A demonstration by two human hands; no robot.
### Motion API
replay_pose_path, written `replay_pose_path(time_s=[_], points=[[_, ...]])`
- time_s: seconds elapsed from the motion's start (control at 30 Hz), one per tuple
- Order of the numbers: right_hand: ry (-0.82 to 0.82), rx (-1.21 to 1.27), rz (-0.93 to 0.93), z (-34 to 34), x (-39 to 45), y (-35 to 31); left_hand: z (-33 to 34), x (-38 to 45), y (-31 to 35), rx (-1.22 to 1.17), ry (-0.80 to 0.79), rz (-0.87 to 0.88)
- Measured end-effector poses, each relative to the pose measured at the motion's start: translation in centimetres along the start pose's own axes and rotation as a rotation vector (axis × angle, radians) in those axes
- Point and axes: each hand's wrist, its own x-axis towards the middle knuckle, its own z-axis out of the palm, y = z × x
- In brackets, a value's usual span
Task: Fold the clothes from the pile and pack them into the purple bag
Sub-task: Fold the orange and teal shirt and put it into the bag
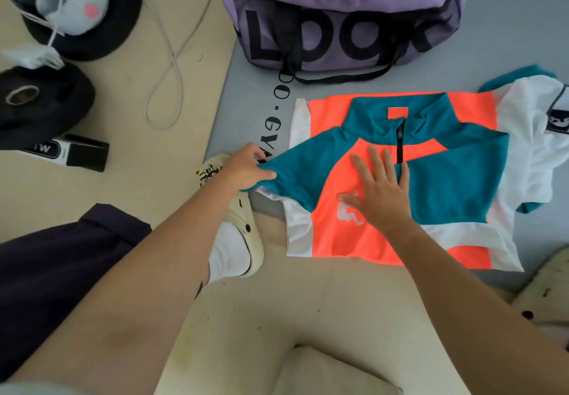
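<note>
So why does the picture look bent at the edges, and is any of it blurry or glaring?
Head view: the wide lens bows the edges, so the purple bag curves and both forearms look stretched. Light is soft and even, with faint shadows and no glare. The shirt and the hands, left and right, are fairly sharp; the pale cushion at the bottom is soft.

I am on the floor (277,317) of what looks like a gym or exercise room. A grey mat (234,102) printed with letters spelling "GYM" lies on the beige flooring, black round weight plates (40,108) sit beside it, and a purple sports bag (341,34) stands at the mat's far edge.
</note>
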Motion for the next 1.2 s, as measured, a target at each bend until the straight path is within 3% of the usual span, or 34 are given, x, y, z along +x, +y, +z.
replay_pose_path(time_s=[0.07,0.13,0.23,0.3,0.33,0.4,0.53,0.63,0.7,0.83,0.9,1.0,1.03,1.07,1.1,1.17,1.2], points=[[-0.042,0.033,0.032,-0.7,0.3,-0.6,-0.5,-0.6,0.9,-0.042,0.002,-0.040],[0.057,0.137,0.032,-1.8,0.2,-1.4,-0.7,-1.9,2.2,-0.003,-0.074,-0.075],[0.300,0.486,0.063,-3.3,-0.7,-2.4,-0.3,-3.8,5.3,-0.186,-0.379,-0.104],[0.160,0.876,0.295,-4.3,-1.4,-2.6,-0.2,-4.7,7.4,-0.370,-0.599,-0.116],[0.079,1.046,0.421,-4.7,-1.6,-2.5,-0.2,-4.7,8.1,-0.375,-0.622,-0.106],[-0.035,1.111,0.563,-4.7,-1.8,-1.7,0.1,-4.1,8.9,-0.350,-0.465,-0.057],[-0.078,1.005,0.580,-3.9,-2.4,0.0,3.3,-2.4,8.8,-0.293,0.050,0.156],[-0.202,0.839,0.550,-3.3,-2.4,1.0,5.9,-1.9,8.6,-0.110,0.077,0.291],[-0.278,0.771,0.521,-3.4,-2.4,1.6,6.8,-1.6,8.3,-0.048,0.055,0.290],[-0.185,0.949,0.514,-4.4,-2.2,3.2,7.5,-2.0,8.1,-0.109,0.008,0.257],[-0.162,1.078,0.506,-4.8,-1.8,3.6,7.1,-2.5,8.0,-0.141,-0.184,0.294],[-0.111,1.151,0.491,-5.1,-0.8,3.7,5.7,-3.8,8.6,-0.073,-0.870,0.209],[-0.089,1.132,0.482,-5.2,-0.6,3.8,5.4,-3.9,8.8,-0.039,-0.959,0.177],[-0.067,1.110,0.475,-5.2,-0.4,3.8,5.5,-3.8,9.0,-0.033,-0.900,0.169],[-0.046,1.090,0.477,-5.0,-0.3,3.9,5.9,-3.4,9.1,-0.049,-0.708,0.196],[-0.027,1.031,0.502,-4.7,-0.2,4.1,6.7,-2.6,9.3,-0.120,-0.169,0.258],[-0.039,0.971,0.516,-4.6,-0.2,4.2,7.0,-2.2,9.5,-0.127,0.001,0.296]])
